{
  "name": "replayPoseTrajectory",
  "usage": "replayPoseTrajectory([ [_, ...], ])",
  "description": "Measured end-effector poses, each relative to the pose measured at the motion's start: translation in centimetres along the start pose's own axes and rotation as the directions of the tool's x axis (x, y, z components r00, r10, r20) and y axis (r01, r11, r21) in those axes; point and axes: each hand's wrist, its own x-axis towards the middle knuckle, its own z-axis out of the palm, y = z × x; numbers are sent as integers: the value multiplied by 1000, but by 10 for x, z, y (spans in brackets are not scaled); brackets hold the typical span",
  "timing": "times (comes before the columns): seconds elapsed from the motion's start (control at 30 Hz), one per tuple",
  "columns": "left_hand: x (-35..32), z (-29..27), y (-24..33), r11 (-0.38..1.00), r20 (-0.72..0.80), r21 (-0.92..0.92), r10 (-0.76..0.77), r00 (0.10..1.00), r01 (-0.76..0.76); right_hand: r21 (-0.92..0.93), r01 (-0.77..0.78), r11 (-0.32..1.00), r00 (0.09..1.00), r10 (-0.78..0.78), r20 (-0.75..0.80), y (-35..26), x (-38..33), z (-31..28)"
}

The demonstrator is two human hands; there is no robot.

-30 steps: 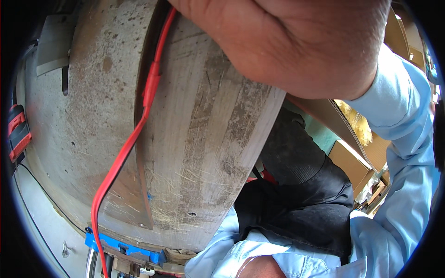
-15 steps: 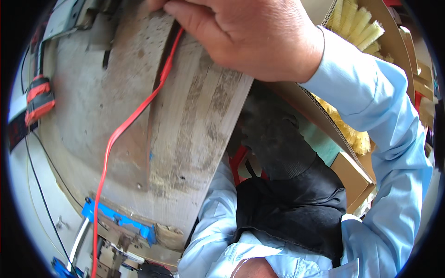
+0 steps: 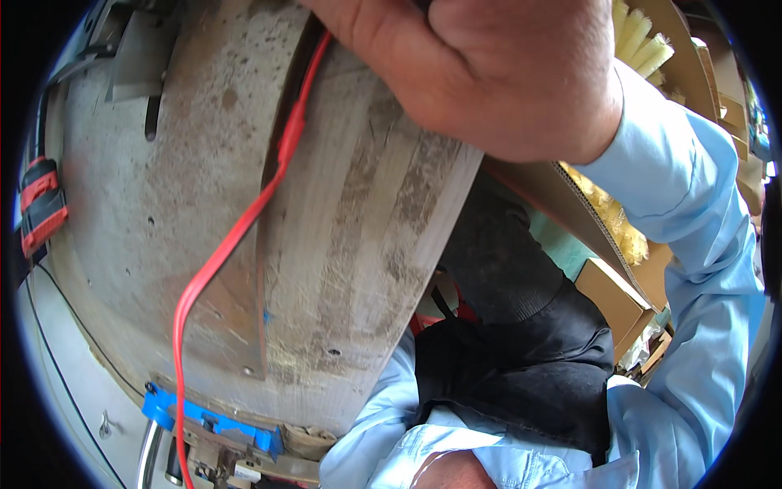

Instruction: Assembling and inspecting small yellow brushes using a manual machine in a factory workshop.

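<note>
My right hand point(image 3: 505, 73) is at the top of the view above the bench, its fingers curled in and partly cut off by the upper edge. What they hold, if anything, is hidden. A red cable point(image 3: 224, 248) comes out from under its thumb and curves down across the metal plate point(image 3: 204, 163) to the lower left. Beside the plate lies a worn, scratched board point(image 3: 350, 269) forming the bench's near edge. Of my left arm only the light blue sleeve point(image 3: 379, 424) shows; the hand is out of sight below that edge.
A red and black tool-like thing point(image 3: 42, 208) is at the far left. Blue parts point(image 3: 216, 420) and metal fittings sit at the bench's lower end. On the right are a carton of yellow bristle brushes point(image 3: 643, 41) and a smaller cardboard box point(image 3: 611, 301).
My right hand shows farther right, with its fingertips now cut off by the top edge. The bench and cable have shifted slightly in the view.
</note>
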Motion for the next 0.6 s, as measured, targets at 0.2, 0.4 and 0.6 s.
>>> replayPoseTrajectory([
  [0.2, 8, 6, 0, 999, 12, -21, -34, 999, 34, -2, -13, 1000, 999, 13, 51, -4, -1, -7],
  [0.4, 7, 6, 0, 996, 11, -61, -57, 998, 57, 7, -18, 1000, 998, 17, 63, -6, 1, -8],
  [0.6, -17, -18, 5, 979, -13, -171, -114, 993, 110, 27, -24, 999, 1000, 24, -5, -2, 0, -2],
])
